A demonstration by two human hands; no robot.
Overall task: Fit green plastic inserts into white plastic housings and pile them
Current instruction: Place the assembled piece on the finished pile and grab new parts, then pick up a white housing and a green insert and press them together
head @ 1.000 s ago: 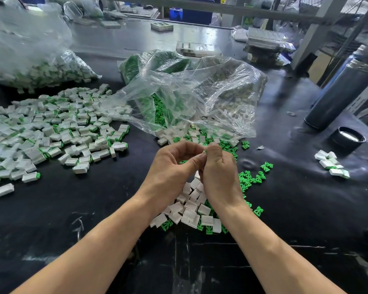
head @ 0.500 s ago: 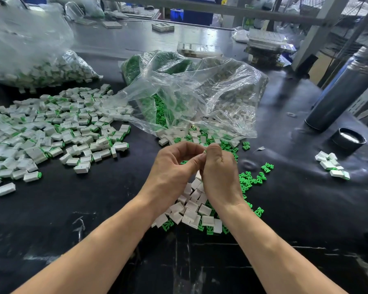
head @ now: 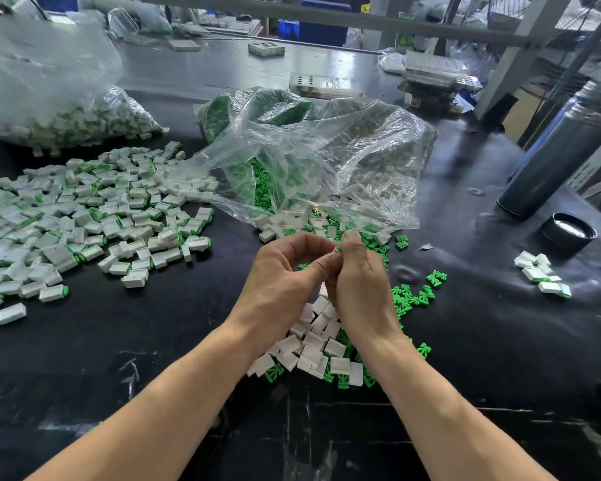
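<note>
My left hand (head: 285,276) and my right hand (head: 358,286) meet fingertip to fingertip above the black table, pinched together on a small part; only a sliver of a green insert (head: 338,249) shows between them, and any housing is hidden by the fingers. Under my wrists lie loose white housings (head: 313,345) mixed with loose green inserts (head: 413,296). A wide pile of assembled white-and-green pieces (head: 84,216) spreads over the left of the table.
An open clear bag (head: 320,161) of green and white parts lies just beyond my hands. A second bag of pieces (head: 66,116) sits far left. At right are a grey cylinder (head: 555,157), a black cap (head: 568,230) and a few assembled pieces (head: 542,272).
My hands have stayed pinched together at the same spot; only the fingertips have shifted slightly.
</note>
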